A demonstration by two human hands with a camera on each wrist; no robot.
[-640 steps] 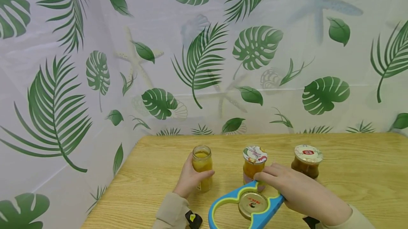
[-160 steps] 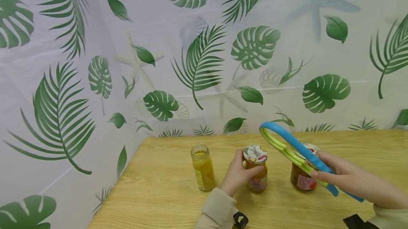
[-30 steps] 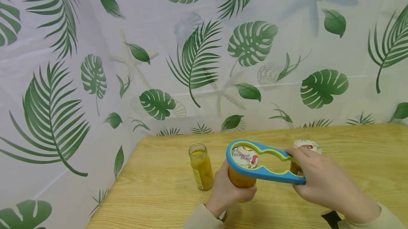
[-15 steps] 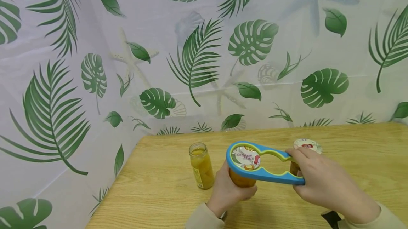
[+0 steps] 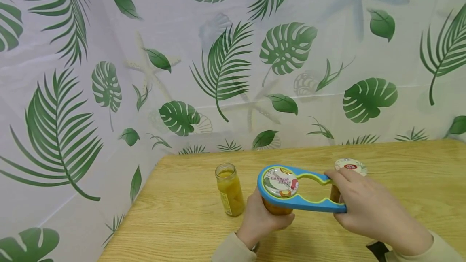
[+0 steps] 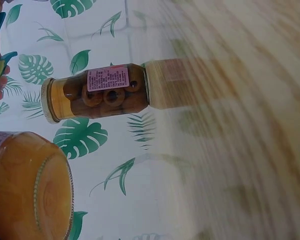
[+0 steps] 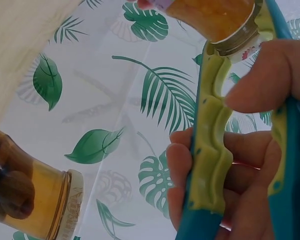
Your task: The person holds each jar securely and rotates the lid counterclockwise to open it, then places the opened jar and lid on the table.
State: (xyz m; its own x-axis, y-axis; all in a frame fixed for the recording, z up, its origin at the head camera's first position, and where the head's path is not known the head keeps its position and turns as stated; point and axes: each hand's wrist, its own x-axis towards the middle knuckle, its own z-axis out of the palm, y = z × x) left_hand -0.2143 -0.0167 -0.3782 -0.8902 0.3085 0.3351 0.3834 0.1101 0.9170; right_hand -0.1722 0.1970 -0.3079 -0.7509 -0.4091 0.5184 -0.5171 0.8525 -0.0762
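Note:
My left hand (image 5: 260, 217) grips a glass jar (image 5: 277, 207) of orange fruit, raised off the table, its base visible in the left wrist view. A blue jar opener (image 5: 313, 205) with a yellow-green scalloped lining lies around the jar's printed lid (image 5: 280, 182), which sits in the wide rounded end. My right hand (image 5: 375, 205) holds the two handles at the other end, fingers and thumb curled round them in the right wrist view. To the left stands an open, lidless jar (image 5: 231, 193) of yellow fruit, upright.
Behind my right hand stands a lidded jar (image 5: 351, 167) of brown contents, partly hidden; the left wrist view shows its pink label. All this is on a wooden table (image 5: 174, 221), with a leaf-patterned sheet (image 5: 233, 71) behind and at the left.
Earlier my left hand held the yellow jar and the opener had a gold lid in it. My left hand then moved to the orange jar. Lately the opener has settled lower round its lid.

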